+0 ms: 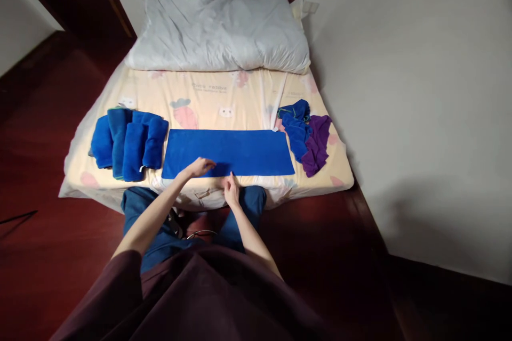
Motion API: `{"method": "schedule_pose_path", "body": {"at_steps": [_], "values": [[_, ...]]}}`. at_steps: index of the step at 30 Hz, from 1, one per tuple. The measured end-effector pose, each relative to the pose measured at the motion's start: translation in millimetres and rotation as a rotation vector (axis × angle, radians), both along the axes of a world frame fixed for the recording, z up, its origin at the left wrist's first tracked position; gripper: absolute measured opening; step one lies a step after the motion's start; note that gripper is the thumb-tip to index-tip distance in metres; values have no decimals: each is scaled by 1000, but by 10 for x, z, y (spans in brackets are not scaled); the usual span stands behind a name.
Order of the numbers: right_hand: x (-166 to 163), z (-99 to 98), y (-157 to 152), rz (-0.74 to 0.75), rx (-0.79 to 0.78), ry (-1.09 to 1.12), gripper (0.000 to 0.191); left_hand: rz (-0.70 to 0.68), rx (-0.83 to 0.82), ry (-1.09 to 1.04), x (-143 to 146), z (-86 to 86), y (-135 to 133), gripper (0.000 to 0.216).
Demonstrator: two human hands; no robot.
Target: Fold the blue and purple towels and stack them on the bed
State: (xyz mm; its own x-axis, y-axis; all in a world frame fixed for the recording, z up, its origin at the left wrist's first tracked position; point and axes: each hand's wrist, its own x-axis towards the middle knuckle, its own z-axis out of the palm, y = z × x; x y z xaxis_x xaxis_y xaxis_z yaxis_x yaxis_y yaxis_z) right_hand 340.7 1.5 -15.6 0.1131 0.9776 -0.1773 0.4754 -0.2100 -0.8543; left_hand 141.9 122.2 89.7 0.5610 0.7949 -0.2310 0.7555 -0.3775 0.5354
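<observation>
Bed (248,98): blue towel (240,150) flat, long axis crosswise. Left hand (201,166) resting open-palmed on near edge; right hand (232,191) just short of edge, fingers loose, holding nothing; left nearer

Blue towel (228,152) lies flat, spread lengthwise along near edge of bed (208,98). Left hand (201,167) rests palm-down on its near edge; right hand (231,191) just off that edge, fingertips at the hem. Folded blue towels (128,143) at left. Crumpled blue and purple cloths (306,134) at right. White duvet (218,26) bunched at head.
</observation>
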Motion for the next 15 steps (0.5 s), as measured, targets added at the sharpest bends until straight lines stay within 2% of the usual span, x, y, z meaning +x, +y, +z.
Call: {"method": "schedule_pose_path", "body": {"at_steps": [2, 4, 7, 11, 15], "values": [[7, -26, -27, 26, 0, -58, 67, -9, 80, 64, 252, 145, 554, 44], [16, -53, -42, 44, -17, -95, 66, -11, 121, 132, 502, 200, 1055, 47], [27, -91, -48, 59, -61, -118, 66, 10, 102, 175, 815, 96, 1646, 50], [41, -107, -57, 67, -103, -108, 68, 60, 49, 240, 1072, -221, 2104, 49], [51, -64, -61, 73, -123, -123, 68, 123, 32, 257, 1194, -466, 2288, 51]]}}
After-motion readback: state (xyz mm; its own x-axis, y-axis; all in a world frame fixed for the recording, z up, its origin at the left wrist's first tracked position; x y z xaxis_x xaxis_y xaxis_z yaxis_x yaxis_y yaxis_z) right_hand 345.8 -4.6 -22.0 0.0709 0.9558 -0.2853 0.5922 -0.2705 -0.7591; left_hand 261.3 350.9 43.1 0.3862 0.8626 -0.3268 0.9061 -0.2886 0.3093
